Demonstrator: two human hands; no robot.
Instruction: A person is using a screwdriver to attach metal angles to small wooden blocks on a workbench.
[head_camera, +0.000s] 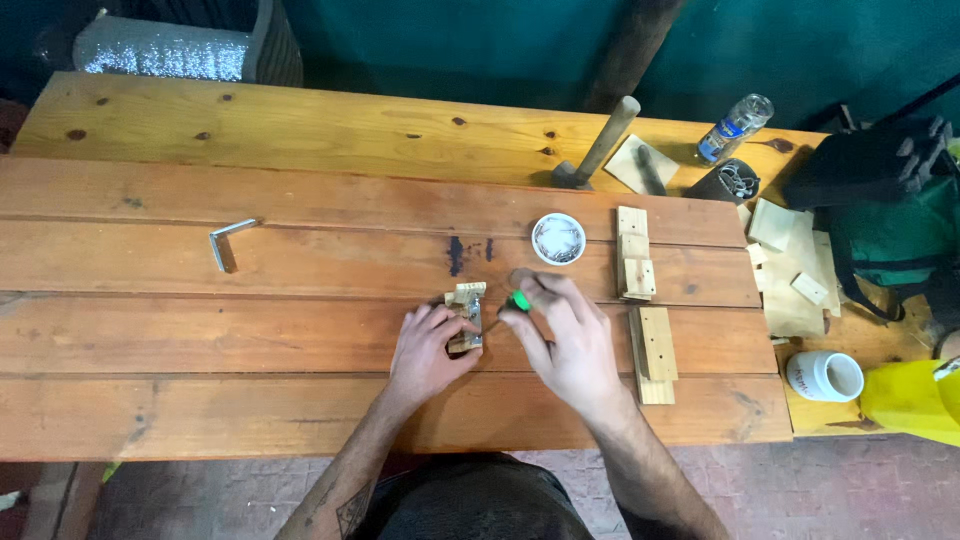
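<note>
A small wooden piece (465, 316) with a metal fitting lies near the middle of the wooden table (250, 330), pinched by the left hand (428, 352), whose fingers curl around it. The right hand (562, 335) is closed on a green-handled screwdriver (519, 300) angled toward the piece. Beyond sit a small white dish (558, 239), 2 stacks of wood blocks (634, 265) and a mallet (595, 150); the screwdriver's tip is hard to make out.

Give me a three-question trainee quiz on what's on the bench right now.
1. True or false: the left hand rests on the small wooden piece.
2. What colour is the handle of the tool in the right hand?
3. The round white dish lies: A) left of the metal bracket, B) just beyond the hands, C) on the floor.

Key: 1 true; 2 green; 3 B.
</note>
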